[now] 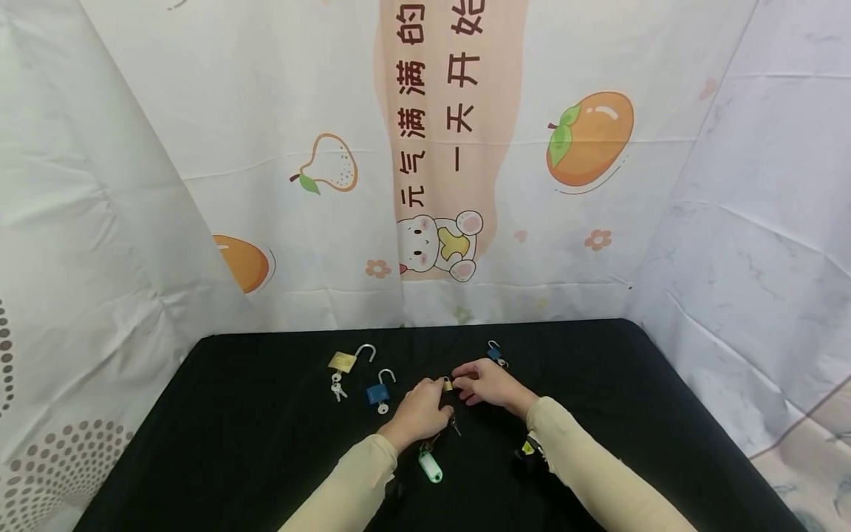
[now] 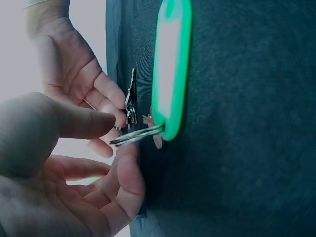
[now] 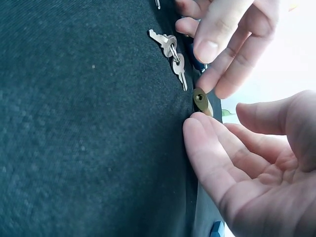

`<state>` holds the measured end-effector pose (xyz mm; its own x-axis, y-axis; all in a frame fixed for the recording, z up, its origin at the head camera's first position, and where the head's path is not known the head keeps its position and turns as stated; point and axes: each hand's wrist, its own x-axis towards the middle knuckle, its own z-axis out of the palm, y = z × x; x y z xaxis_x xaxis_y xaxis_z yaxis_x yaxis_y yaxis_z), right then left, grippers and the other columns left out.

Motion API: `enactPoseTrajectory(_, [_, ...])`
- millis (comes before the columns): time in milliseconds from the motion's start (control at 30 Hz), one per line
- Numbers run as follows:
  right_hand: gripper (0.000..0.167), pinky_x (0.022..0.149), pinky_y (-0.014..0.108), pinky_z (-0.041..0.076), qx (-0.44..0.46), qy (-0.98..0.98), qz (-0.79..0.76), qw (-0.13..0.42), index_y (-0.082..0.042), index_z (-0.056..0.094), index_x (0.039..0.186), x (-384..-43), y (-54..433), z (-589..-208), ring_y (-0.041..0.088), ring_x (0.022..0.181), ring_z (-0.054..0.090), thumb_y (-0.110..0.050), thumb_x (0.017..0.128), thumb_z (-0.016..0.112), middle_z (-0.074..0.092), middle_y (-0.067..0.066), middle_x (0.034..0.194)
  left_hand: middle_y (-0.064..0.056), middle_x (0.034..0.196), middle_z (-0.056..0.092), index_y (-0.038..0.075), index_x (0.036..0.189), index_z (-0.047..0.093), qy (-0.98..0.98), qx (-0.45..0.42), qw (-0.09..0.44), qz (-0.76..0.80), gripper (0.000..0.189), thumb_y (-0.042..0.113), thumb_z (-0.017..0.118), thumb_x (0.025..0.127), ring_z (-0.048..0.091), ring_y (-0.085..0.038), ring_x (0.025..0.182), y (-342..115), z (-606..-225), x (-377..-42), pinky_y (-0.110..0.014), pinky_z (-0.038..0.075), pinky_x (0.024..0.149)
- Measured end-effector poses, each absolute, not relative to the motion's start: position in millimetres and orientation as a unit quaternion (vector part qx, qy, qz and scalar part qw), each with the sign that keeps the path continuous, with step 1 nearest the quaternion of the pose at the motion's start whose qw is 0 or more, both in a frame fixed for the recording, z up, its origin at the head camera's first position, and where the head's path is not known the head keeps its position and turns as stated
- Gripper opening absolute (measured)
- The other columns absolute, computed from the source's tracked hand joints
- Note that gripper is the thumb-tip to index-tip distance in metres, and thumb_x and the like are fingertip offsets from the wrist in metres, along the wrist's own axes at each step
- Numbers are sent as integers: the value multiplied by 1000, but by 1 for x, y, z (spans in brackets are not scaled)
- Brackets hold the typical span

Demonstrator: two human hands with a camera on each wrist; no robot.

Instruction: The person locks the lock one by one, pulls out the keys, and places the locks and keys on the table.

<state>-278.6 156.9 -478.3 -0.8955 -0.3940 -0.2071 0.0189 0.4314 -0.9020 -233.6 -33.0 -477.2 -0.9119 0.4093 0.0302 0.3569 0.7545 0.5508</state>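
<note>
A small brass padlock (image 1: 448, 385) lies between the two hands, its keyhole end facing the camera in the right wrist view. My left hand (image 1: 420, 414) reaches to its left side with a fingertip right at it, the thumb held apart. On the other side is my right hand (image 1: 487, 382), straight fingers close to the padlock and the thumb away from it. Two small linked keys (image 3: 169, 45) lie near the left thumb. Below the left palm is a green key tag (image 1: 430, 467) on a metal ring (image 2: 136, 136), which overlaps the left fingers in the left wrist view.
An open gold padlock (image 1: 342, 361) with keys and an open blue padlock (image 1: 377, 394) lie to the left. Behind the right hand is a small blue padlock (image 1: 493, 353). The black cloth (image 1: 266, 443) covers the table; white curtains (image 1: 299, 244) hang behind it.
</note>
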Motion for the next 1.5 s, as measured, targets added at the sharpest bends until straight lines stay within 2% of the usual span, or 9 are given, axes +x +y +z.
enactPoseTrajectory(100, [31,76,40,59,-113,825,-517,195,8,60,131,-279,157,-479,26,89,70,-7,103,57,70,13,108,-21,121,62,-10,137,55,935,211,50,281,53,15,71,93,61,-31,108,-36,-474,-232,-49,51,93])
enactPoseTrajectory(267, [29,76,41,59,-121,825,-522,179,6,60,129,-280,155,-474,28,90,70,-7,103,58,68,15,107,-19,121,63,-6,134,58,935,219,40,275,48,16,71,93,63,-31,108,-49,-462,-230,-50,50,93])
enactPoseTrajectory(333, [30,78,41,59,-131,824,-524,171,7,59,129,-282,153,-470,29,92,69,-8,103,58,67,16,109,-19,124,63,-5,133,59,938,220,26,266,46,16,71,94,63,-33,112,-59,-457,-231,-51,50,94])
enactPoseTrajectory(567, [35,84,42,57,-157,813,-537,165,6,57,133,-290,132,-459,32,99,68,-12,103,59,66,22,116,-22,123,62,-3,130,61,960,171,-8,223,45,18,73,93,63,-37,109,-106,-454,-238,-54,51,91])
enactPoseTrajectory(767, [36,86,42,56,-157,813,-529,187,3,57,136,-297,97,-460,31,103,67,-14,104,58,66,19,119,-20,114,63,-6,125,62,977,101,19,188,54,31,79,89,61,-34,99,-133,-464,-241,-54,52,85])
enactPoseTrajectory(967, [34,87,37,56,-156,814,-526,190,4,60,134,-308,58,-466,25,103,66,-11,104,58,66,12,115,-16,104,63,-4,115,64,980,77,37,181,55,39,81,86,59,-31,92,-139,-465,-244,-52,52,84])
enactPoseTrajectory(1133, [32,85,37,56,-142,818,-524,190,4,62,131,-310,38,-470,21,98,66,-9,102,59,67,11,113,-14,101,63,-4,114,65,979,73,49,182,55,40,81,86,58,-28,88,-137,-466,-246,-50,52,81])
enactPoseTrajectory(1367, [31,83,37,56,-137,830,-508,183,3,64,129,-310,29,-474,20,95,65,-9,101,61,67,12,116,-10,92,61,0,104,67,977,67,58,195,43,34,83,84,57,-26,81,-134,-467,-246,-50,50,79])
enactPoseTrajectory(1500, [31,83,36,55,-146,833,-500,183,2,63,130,-308,26,-473,19,94,64,-11,101,61,67,12,120,-11,93,61,-1,108,65,977,61,60,196,46,32,85,83,59,-26,83,-134,-468,-246,-51,51,80])
